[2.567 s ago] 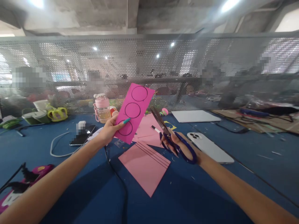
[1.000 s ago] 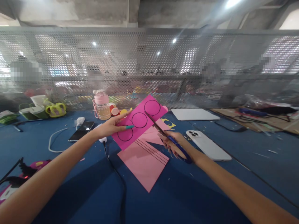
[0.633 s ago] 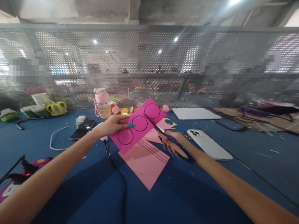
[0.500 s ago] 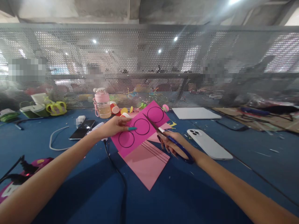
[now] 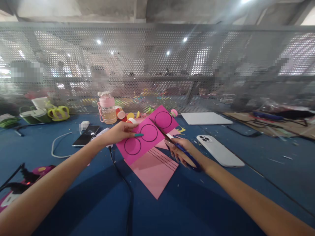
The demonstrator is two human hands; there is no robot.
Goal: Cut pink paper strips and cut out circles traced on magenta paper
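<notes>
A magenta sheet of paper [image 5: 140,150] with three black circles drawn on it is pinched in my left hand [image 5: 122,132] by its upper left edge. My right hand [image 5: 183,151] grips blue-handled scissors [image 5: 189,156]. Their blades lie across the sheet, between the middle circle and the upper right one, and a cut runs in from the lower edge. The blades look nearly closed. Below the magenta sheet, a pink sheet [image 5: 155,177] with several dark parallel lines rests on the table.
A white phone [image 5: 220,152] lies right of my right hand. Behind my left hand are a dark phone [image 5: 86,136] and a pink-lidded bottle [image 5: 107,108]. A black cable [image 5: 125,183] crosses the blue table [image 5: 197,209]. At the back stands a perforated metal screen [image 5: 152,65].
The scissor blades have closed further through the magenta sheet, and the handles have drawn together slightly. My left hand keeps its hold on the sheet.
</notes>
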